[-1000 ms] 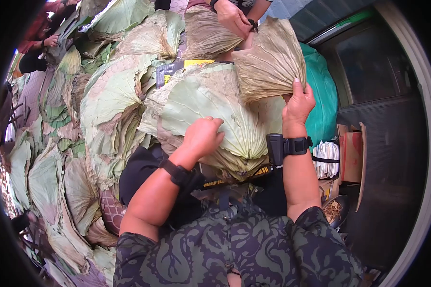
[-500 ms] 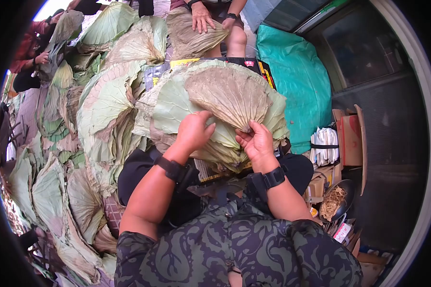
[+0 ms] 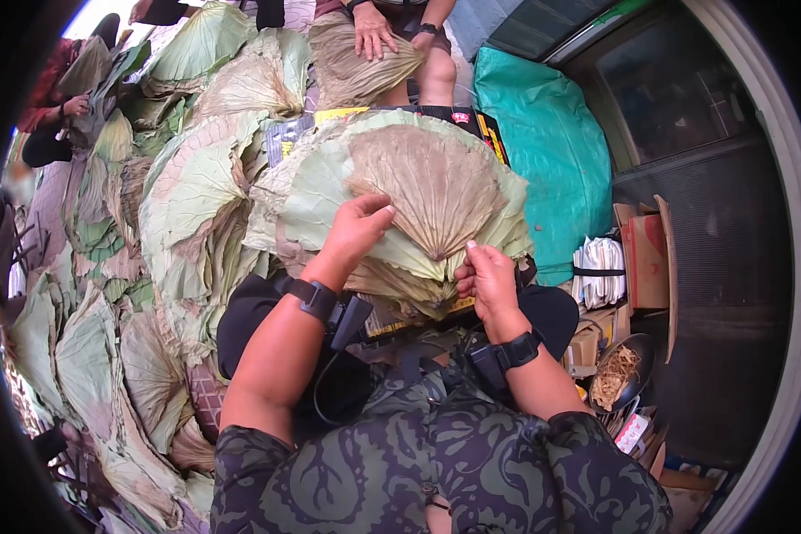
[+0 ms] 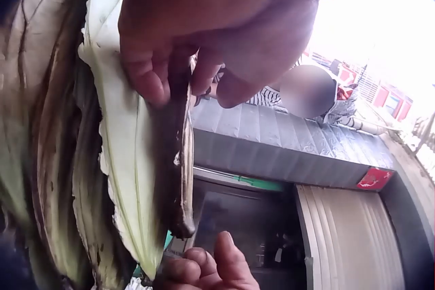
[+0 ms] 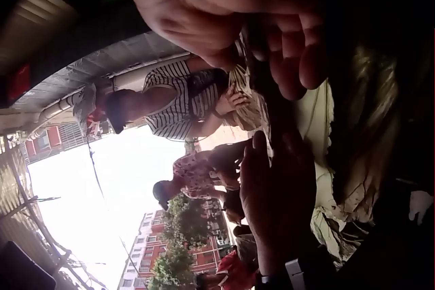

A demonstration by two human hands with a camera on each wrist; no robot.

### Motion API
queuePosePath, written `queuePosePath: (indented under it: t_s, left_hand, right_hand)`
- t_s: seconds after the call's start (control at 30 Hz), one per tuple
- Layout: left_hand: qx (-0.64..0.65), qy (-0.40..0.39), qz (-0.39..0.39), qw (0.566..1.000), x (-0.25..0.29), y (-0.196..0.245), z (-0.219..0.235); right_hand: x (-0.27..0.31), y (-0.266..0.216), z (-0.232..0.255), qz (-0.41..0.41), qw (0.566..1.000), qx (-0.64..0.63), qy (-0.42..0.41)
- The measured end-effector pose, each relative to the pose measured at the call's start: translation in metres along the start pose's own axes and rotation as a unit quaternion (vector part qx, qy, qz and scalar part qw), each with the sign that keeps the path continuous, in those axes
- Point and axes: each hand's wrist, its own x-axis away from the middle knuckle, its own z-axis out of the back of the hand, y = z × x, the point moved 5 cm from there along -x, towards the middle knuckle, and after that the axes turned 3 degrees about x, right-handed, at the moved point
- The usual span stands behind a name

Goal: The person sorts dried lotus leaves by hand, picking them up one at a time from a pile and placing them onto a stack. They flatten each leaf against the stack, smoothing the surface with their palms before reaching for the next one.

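**On top of the leaf pile (image 3: 316,194): one brown leaf (image 3: 427,173), fanned out**

In front of the seated person, the brown leaf lies on pale green leaves, wide edge away, pointed end toward the body. Left hand (image 3: 356,233): at the leaf's left edge, fingers slightly bent, thumb a little apart; cannot tell whether the edge is pinched. Right hand (image 3: 489,283): just beside the pointed end, thumb raised, fingers loosely curled, holding nothing. Under the pile, black-and-yellow printed cardboard (image 3: 491,138) shows. Across from it, a second person's hand (image 3: 374,34) rests on another brown leaf (image 3: 351,71). To the right: green sheet (image 3: 547,165), tied bundle of papers (image 3: 599,270), pan (image 3: 643,360) containing brown shreds (image 3: 614,378).
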Motion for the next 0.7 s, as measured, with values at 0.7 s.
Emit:
queuePosePath:
  t_s: [0.7]
  left_hand:
    - [-0.157,-0.020,-0.096,0.983,0.017,-0.029,0.026]
  right_hand:
    - [-0.035,0.013,-0.029,0.361,0.816,0.449,0.047]
